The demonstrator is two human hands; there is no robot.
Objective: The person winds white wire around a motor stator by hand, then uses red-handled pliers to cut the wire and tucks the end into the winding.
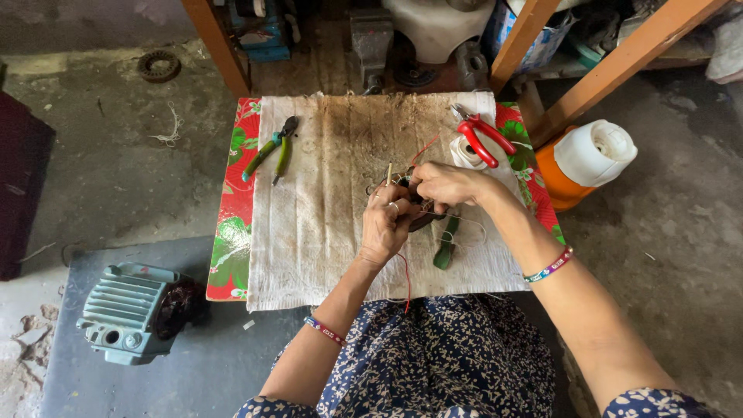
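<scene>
My left hand (385, 223) and my right hand (447, 186) meet over the middle of a stained white cloth (325, 201). Together they grip a small dark wound part (422, 217) with thin wires on it. A red wire (406, 271) runs from it down toward my lap, and another red strand rises toward the red-handled pliers (484, 139). A thin pale stick (389, 173) stands up just above my left fingers. A green-handled tool (446, 244) lies under my right wrist.
Green-handled pliers (271, 149) lie at the cloth's left. The small table has a red floral cover (230, 232). A roll of white tape (467, 152) sits under the red pliers. An orange and white jug (584, 162) stands at the right, a grey-green motor housing (131, 310) on the floor at left.
</scene>
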